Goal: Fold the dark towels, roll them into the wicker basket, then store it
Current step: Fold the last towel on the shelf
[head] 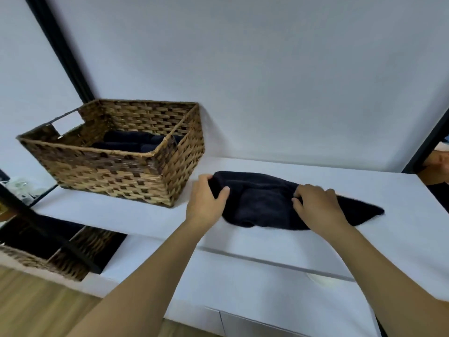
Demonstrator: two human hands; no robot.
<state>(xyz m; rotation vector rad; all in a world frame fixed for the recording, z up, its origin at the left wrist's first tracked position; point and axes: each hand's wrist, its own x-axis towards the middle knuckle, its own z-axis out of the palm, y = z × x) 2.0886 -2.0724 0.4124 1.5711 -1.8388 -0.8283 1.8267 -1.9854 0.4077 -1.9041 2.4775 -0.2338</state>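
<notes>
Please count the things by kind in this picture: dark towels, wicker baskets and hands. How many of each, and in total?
Dark towels: 3, one on the counter and about two rolled in the basket
Wicker baskets: 2
Hands: 2
Total: 7

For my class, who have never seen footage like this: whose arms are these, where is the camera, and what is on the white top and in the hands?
There is no machine: these are a person's bare arms, filmed by one wide-angle camera worn on the head, looking down. On the white top stands a wicker basket with rolled dark towels inside. Beside it lies a crumpled dark towel. The left hand grips its left end; the right hand presses on its right part.
</notes>
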